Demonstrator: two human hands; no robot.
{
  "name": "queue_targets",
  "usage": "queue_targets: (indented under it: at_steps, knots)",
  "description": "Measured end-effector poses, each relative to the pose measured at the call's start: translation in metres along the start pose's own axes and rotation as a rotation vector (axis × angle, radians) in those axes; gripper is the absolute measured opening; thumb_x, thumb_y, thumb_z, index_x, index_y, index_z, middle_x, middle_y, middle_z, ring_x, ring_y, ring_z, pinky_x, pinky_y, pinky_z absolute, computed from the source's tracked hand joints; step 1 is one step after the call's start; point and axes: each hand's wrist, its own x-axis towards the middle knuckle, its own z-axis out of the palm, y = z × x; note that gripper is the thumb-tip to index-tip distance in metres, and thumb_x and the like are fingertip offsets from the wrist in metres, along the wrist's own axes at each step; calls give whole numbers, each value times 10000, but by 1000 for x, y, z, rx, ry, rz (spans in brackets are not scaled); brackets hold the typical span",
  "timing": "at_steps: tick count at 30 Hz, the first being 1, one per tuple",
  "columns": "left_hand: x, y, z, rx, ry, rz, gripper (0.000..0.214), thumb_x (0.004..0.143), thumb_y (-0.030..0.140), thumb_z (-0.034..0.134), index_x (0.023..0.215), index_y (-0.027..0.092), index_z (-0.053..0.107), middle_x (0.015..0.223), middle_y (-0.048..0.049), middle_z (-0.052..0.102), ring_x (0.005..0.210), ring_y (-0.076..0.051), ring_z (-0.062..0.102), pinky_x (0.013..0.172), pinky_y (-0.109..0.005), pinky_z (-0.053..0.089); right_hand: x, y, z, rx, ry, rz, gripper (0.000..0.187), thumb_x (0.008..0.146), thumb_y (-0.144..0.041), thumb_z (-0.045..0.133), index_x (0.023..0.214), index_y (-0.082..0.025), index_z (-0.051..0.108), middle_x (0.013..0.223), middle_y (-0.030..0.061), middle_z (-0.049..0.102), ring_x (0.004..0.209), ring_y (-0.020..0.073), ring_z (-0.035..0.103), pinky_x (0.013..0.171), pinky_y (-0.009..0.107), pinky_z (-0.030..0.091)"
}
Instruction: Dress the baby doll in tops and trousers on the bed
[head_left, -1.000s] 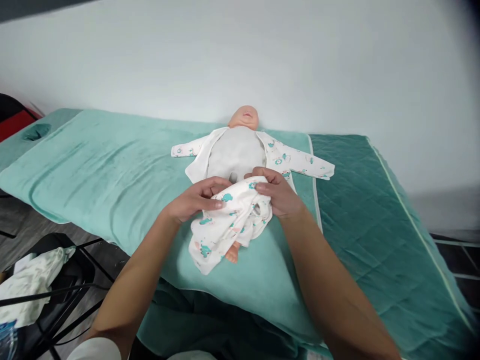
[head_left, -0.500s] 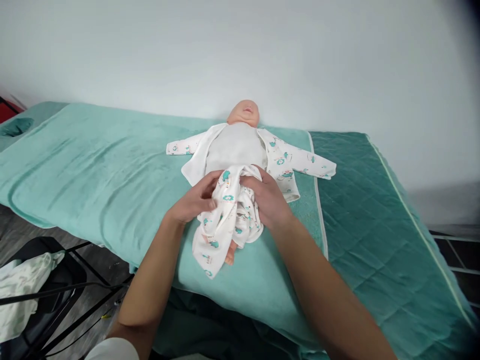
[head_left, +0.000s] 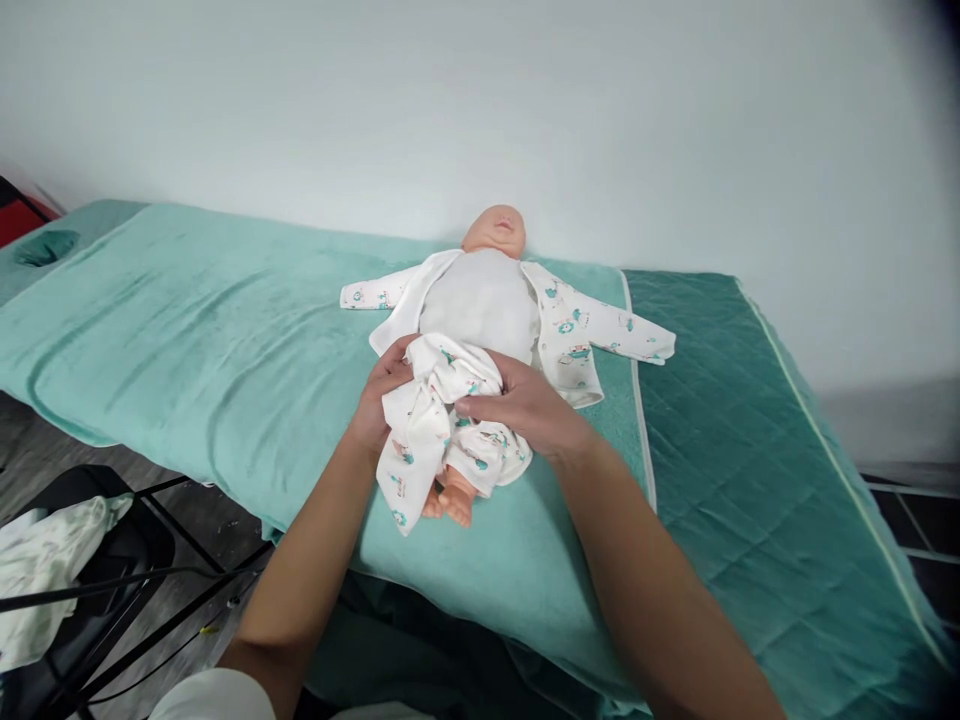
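A baby doll [head_left: 480, 300] lies on its back on a teal towel [head_left: 210, 340], head toward the wall. It wears an open white printed jacket [head_left: 570, 330] with both sleeves spread out. Bunched white printed trousers [head_left: 442, 400] cover its legs, and two bare feet [head_left: 450, 500] stick out below. My left hand [head_left: 382, 390] grips the trousers' waist at the doll's left-of-view hip. On the other side, my right hand [head_left: 525, 405] is closed on the same fabric. Both hands hold the garment around the doll's waist.
The towel covers a padded table [head_left: 750, 420] with a darker quilted green cover at the right, set against a white wall. A black folding chair [head_left: 97, 570] with a pale cloth [head_left: 45, 570] on it stands on the floor at lower left.
The trousers have been drawn up the doll's legs toward its waist, and both feet now show below them. My hands have moved up with the fabric.
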Motion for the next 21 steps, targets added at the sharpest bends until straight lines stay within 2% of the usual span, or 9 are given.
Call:
queue_targets:
  at_steps: [3, 5, 9, 12, 15, 18, 21]
  knots:
    - [0, 1, 1, -13, 8, -16, 396, 649, 262, 822, 1021, 209, 696, 797, 14, 669, 693, -147, 603, 662, -270, 469, -1, 3, -3, 0, -43, 83, 330, 734, -359, 856, 972, -167, 733, 870, 18, 728, 769, 180, 651, 662, 273, 494]
    - [-1, 1, 2, 13, -22, -19, 431, 646, 273, 839, 1046, 210, 691, 831, 9, 684, 705, -150, 612, 663, -269, 469, 0, 7, -4, 70, 18, 107, 299, 697, -340, 863, 900, -164, 731, 786, 8, 713, 710, 172, 640, 642, 273, 490]
    - [-7, 3, 4, 107, -137, -70, 527, 666, 348, 871, 1134, 224, 664, 945, -11, 709, 753, -157, 648, 680, -262, 491, 7, 13, -3, 287, 193, 78, 316, 665, -348, 832, 920, -188, 738, 791, 21, 732, 781, 228, 693, 715, 332, 551]
    - [-9, 4, 5, 151, -169, -109, 569, 668, 350, 884, 1175, 235, 654, 965, -6, 700, 757, -151, 649, 687, -256, 504, 10, 16, 0, 346, 200, 24, 365, 737, -465, 783, 980, -195, 745, 864, 54, 758, 895, 280, 722, 801, 399, 584]
    - [-8, 2, 5, 103, -154, -94, 534, 703, 336, 865, 1181, 235, 651, 992, -11, 704, 758, -143, 656, 682, -250, 513, 10, 21, 2, 335, 194, -9, 432, 787, -522, 749, 1077, -201, 747, 948, 63, 769, 990, 296, 722, 867, 419, 586]
    - [-4, 1, 4, -14, -102, -45, 526, 690, 269, 865, 1171, 228, 655, 950, 5, 701, 758, -127, 661, 703, -238, 525, 6, 25, 0, 279, 124, -3, 477, 828, -520, 739, 1201, -224, 724, 1093, 57, 759, 1100, 290, 695, 927, 405, 571]
    - [-2, 1, 3, -124, -54, -54, 534, 669, 180, 858, 1166, 217, 665, 775, 42, 658, 647, -93, 618, 640, -211, 495, 1, 19, -4, 82, -103, -26, 550, 869, -493, 729, 1341, -221, 654, 1273, 61, 702, 1241, 276, 625, 1010, 380, 531]
